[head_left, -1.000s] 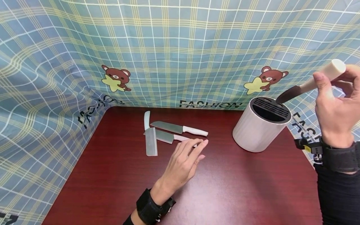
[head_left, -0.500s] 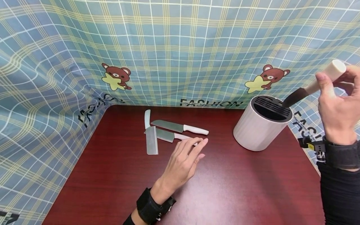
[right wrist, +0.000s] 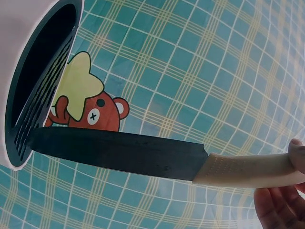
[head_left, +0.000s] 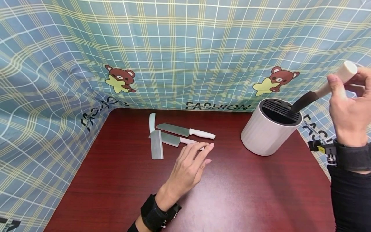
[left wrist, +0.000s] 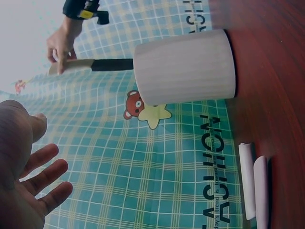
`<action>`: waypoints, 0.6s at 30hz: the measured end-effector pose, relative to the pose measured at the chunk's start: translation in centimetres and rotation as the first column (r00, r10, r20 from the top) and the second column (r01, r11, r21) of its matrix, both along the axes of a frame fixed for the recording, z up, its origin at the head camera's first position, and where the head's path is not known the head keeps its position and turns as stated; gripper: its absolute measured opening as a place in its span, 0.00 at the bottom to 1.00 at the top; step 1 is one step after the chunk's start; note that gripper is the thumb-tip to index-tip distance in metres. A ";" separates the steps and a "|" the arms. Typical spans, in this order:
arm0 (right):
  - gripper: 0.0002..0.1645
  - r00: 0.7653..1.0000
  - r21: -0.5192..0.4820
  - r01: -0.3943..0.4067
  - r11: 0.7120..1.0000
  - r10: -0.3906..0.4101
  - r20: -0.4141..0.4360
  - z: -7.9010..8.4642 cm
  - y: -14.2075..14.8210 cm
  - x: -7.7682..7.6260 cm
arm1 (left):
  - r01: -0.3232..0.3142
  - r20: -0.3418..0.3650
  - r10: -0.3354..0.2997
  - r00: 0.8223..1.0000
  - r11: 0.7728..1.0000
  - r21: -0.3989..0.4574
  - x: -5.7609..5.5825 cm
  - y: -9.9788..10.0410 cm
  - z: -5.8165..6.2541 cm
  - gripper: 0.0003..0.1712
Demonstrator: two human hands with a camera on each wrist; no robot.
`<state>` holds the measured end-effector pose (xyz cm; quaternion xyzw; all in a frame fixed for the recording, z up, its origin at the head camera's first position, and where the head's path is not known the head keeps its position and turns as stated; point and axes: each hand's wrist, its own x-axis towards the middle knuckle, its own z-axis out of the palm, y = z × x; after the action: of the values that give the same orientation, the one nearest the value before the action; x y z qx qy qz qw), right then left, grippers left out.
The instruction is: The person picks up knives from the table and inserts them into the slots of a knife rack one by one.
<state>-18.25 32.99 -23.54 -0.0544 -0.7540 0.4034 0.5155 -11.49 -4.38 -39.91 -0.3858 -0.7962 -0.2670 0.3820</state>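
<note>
- R hand [head_left: 350, 106]: clamped on the handle of the dark knife [head_left: 304, 101], thumb one side, fingers the other; raised at far R, above & beside the block [head_left: 268, 138]
- L hand [head_left: 186, 166]: fingers apart, loosely bent, palm free; up above the bench [head_left: 232, 190], partly hiding the pink knife's handle in head view; L wrist view has it well clear of the handles below
- Hands well apart from each other
- Block: white, ribbed, round, upright on R side of bench nr the back; black top w/ a row of narrow slots [head_left: 279, 108] & one wide opening [head_left: 276, 116] in front; opening dark, can't see how deep
- Dark knife: tilted, tip down at the slots, handle end up & to R; can't tell if tip is in a slot or just on the top
- Its look: dark, near-black blade, cream handle, pale flat butt
- On bench, L of block: white knife [head_left: 175, 129] at rear, pink knife [head_left: 170, 139] just in front, both handles to R
- Cleaver [head_left: 157, 146], pale blue handle, lies across the pink knife's blade nr its tip, handle to the back
- Behind: blue-yellow check cloth [head_left: 191, 64] w/ bears
</note>
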 end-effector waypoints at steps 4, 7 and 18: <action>0.22 0.999 -0.002 0.028 1.000 -0.028 0.042 0.0 0.4 -0.3 | -0.003 0.001 0.003 1.000 1.000 0.004 0.0 -0.1 0.0 0.25; 0.22 0.998 -0.018 0.037 0.999 -0.036 0.042 -0.1 1.0 -0.7 | -0.004 -0.001 0.004 1.000 1.000 0.008 0.1 -0.1 0.0 0.24; 0.25 0.995 -0.081 0.062 0.995 -0.055 0.087 -0.1 2.4 -1.1 | -0.005 -0.005 0.005 1.000 1.000 0.009 0.2 -0.2 -0.2 0.26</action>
<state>-19.32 35.42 -23.65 -0.1151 -0.7558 0.4167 0.4919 -11.31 -4.62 -40.06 -0.3828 -0.7949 -0.2690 0.3863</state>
